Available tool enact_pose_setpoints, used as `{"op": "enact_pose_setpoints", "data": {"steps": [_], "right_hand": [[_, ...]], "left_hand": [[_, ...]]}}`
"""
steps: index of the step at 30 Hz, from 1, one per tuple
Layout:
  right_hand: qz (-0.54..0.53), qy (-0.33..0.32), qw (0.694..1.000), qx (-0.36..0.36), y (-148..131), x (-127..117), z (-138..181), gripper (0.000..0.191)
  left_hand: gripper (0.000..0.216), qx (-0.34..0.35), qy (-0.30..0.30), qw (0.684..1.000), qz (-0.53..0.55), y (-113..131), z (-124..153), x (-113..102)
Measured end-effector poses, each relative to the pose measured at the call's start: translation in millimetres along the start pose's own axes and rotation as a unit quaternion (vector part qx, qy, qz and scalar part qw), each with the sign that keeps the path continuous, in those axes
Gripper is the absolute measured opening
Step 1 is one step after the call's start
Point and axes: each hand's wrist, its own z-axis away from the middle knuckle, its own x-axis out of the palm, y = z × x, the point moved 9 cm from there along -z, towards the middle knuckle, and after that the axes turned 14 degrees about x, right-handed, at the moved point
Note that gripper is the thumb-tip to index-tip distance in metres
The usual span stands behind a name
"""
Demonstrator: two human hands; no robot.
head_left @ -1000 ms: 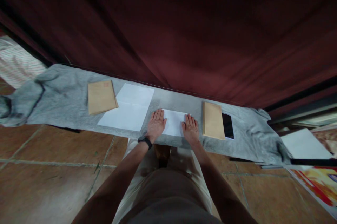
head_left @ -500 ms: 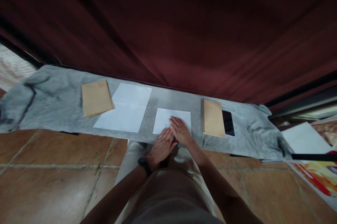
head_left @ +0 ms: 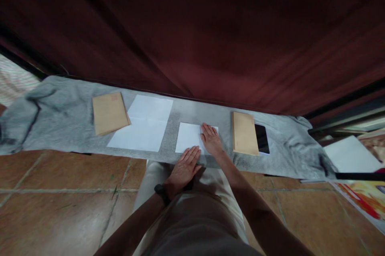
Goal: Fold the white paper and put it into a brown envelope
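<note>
A small white sheet of paper (head_left: pixel 188 137), which looks folded, lies in front of me on a grey cloth (head_left: pixel 198 110). My right hand (head_left: pixel 211 139) rests flat on its right part, fingers stretched out and pointing away from me. At the near edge of the paper, my left hand (head_left: pixel 185 165) lies flat with its fingers extended, touching the lower edge. Neither hand grips anything. To the left is a larger white sheet (head_left: pixel 144 127) with a crease across it. Part of the small paper's right side is hidden under my right hand.
Brown envelopes (head_left: pixel 110 113) lie on the left, overlapping the larger sheet. Another stack of brown envelopes (head_left: pixel 245 133) sits on the right, beside a dark phone (head_left: pixel 262 139). A dark red curtain (head_left: pixel 192 47) hangs behind the narrow cloth-covered surface. Tiled floor (head_left: pixel 60 200) shows below.
My right hand has moved away from my left hand, up and to the right across the small paper. The left hand has stayed near the paper's lower edge.
</note>
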Motion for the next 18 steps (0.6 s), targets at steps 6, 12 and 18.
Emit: {"op": "enact_pose_setpoints", "data": {"steps": [6, 12, 18], "right_hand": [[-0.006, 0.028, 1.0, 0.006, 5, -9, 26, 0.051], [0.009, 0.047, 0.999, -0.011, 2, -10, 62, 0.049], [0.013, 0.056, 0.998, -0.003, 3, -10, 66, 0.049]], "left_hand": [[0.052, -0.044, 0.044, 0.998, 0.01, -13, -14, -20], [0.055, -0.088, 0.044, 0.995, -0.004, -47, -59, -17], [0.063, -0.128, 0.006, 0.992, -0.019, -74, -68, -2]]}}
